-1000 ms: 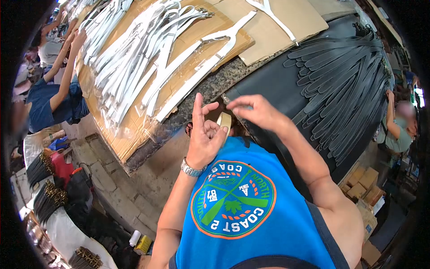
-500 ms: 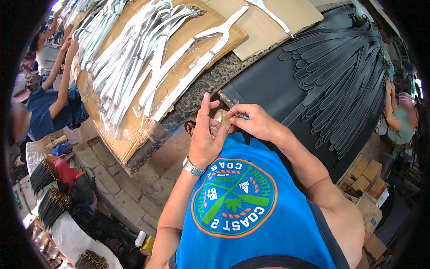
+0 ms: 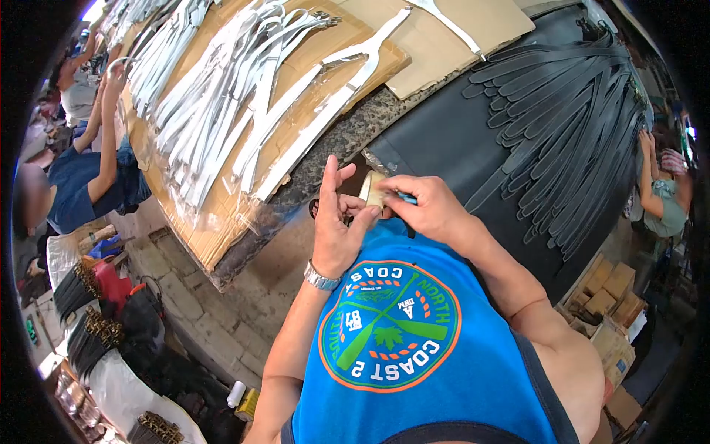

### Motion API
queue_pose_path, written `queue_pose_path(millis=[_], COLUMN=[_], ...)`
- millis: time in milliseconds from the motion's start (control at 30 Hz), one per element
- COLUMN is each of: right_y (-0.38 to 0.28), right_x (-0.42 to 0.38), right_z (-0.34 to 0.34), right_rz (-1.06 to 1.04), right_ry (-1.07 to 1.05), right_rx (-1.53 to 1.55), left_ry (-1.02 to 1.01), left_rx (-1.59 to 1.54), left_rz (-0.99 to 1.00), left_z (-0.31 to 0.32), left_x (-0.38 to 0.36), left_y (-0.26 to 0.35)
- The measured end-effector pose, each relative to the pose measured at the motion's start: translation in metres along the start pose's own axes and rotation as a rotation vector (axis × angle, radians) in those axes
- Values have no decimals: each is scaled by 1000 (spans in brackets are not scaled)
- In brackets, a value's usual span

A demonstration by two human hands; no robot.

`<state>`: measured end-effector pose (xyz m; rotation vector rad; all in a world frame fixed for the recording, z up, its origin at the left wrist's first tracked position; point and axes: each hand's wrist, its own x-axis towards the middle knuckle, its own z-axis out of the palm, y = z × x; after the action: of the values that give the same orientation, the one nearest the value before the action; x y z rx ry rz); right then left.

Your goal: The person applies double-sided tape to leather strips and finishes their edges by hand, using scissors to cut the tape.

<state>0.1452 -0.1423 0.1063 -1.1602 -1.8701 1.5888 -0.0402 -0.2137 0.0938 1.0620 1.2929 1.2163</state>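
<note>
Close in front of my chest, my left hand (image 3: 342,222) has its thumb and lower fingers on a cream-coloured roll that looks like tape (image 3: 373,188), while its index finger points up. A metal watch (image 3: 321,275) is on that wrist. My right hand (image 3: 430,209) is closed, with its fingertips at the roll's right side. A small blue object (image 3: 406,197), too covered to name exactly, sticks out between its fingers. Part of the roll is hidden behind both hands.
White straps (image 3: 214,111) lie on cardboard (image 3: 203,244) ahead left. Black straps (image 3: 562,140) fan over a dark sheet (image 3: 436,140) at right. A person in a dark blue shirt (image 3: 89,177) works at left, another person (image 3: 665,196) at far right. Cardboard boxes (image 3: 614,281) stand at right.
The roll has turned, showing more of its cream face. My right fingers have shifted slightly over it. At left, the co-worker's raised hands have moved.
</note>
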Motion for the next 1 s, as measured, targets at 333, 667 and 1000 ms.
queue_pose_path(millis=[333,667,1000], right_y=[0,9,4], right_x=[3,9,11], right_z=[6,5,-7], right_rz=[25,20,37], right_ry=[4,49,25], right_rx=[-40,28,150], left_ry=[-43,-207,-168], left_rx=[158,-4,-39], left_rz=[2,-246,-257], left_z=[-3,-3,-5], left_x=[0,1,9], left_y=[-6,3,6])
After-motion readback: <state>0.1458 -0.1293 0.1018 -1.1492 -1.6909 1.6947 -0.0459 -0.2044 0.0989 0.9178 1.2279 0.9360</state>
